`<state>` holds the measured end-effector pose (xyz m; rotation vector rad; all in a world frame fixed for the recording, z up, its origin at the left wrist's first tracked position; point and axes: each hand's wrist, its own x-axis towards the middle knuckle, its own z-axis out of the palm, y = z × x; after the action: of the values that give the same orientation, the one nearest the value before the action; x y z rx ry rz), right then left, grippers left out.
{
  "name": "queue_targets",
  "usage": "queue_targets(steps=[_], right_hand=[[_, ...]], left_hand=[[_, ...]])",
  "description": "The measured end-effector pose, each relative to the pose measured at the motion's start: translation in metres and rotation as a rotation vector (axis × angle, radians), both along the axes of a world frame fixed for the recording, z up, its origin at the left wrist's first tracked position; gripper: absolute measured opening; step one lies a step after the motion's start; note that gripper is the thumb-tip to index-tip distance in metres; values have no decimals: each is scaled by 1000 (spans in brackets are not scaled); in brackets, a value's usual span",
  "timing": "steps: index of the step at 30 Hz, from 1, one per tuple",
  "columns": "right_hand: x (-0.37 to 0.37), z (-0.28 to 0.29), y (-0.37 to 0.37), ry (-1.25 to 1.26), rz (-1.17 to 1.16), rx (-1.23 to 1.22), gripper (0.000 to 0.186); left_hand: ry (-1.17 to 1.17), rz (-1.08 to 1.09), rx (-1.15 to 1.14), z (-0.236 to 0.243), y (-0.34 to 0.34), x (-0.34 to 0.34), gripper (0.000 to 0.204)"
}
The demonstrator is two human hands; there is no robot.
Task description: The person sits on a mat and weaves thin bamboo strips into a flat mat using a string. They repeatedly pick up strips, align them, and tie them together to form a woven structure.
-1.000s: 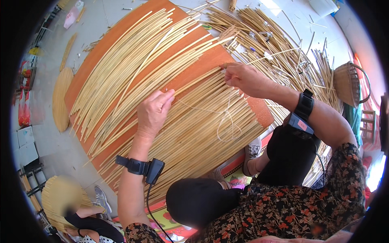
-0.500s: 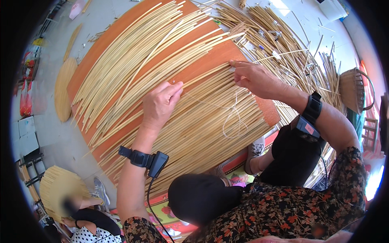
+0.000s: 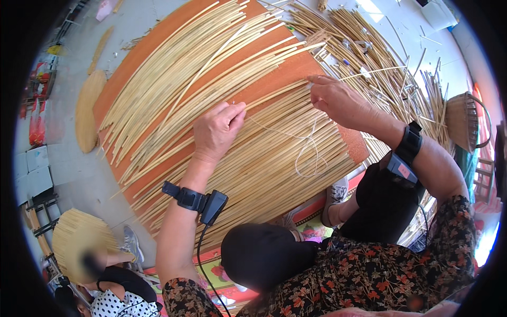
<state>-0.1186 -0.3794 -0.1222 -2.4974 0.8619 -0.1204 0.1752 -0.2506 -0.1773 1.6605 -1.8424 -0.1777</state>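
Pale, thin plant stalks (image 3: 264, 158) lie side by side in a dense sheet across an orange-brown board (image 3: 274, 82). My left hand (image 3: 219, 127) is closed in a pinch over the sheet's far edge, with a tiny shiny tip just above its fingers. From beside this pinch a white thread (image 3: 280, 131) runs right and ends in a loose loop on the stalks. At the right end of the outermost stalk (image 3: 280, 92) is my right hand (image 3: 335, 100), index finger reaching along it and the other fingers bent against the stalks. Its thumb tip is hard to see.
More loose stalks (image 3: 174, 68) cover the board's far left. A large heap of stalks (image 3: 364, 53) lies on the floor beyond, near a wicker basket (image 3: 460, 121). At lower left sits another person (image 3: 124, 298) with a fan-shaped stalk piece (image 3: 79, 232). A cable (image 3: 199, 253) hangs from my left wristband.
The whole view has shifted slightly, with the board and both hands a little further right. Both hands keep nearly the same places on the stalks, and the thread loop stays loose.
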Motion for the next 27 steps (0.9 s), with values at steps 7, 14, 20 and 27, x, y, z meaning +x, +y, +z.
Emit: queue_targets(steps=[7,14,20,27], right_hand=[[28,79,48,-306,-82,171,11],[21,132,106,-544,-225,599,14],[5,131,124,-769,-230,657,11],[-6,121,126,-789,-139,295,12]], left_hand=[[-67,64,-140,87,16,0,13],[-75,123,-157,189,61,-49,24],[-109,196,-183,216,91,-100,26],[-147,285,-245,211,100,-125,29]])
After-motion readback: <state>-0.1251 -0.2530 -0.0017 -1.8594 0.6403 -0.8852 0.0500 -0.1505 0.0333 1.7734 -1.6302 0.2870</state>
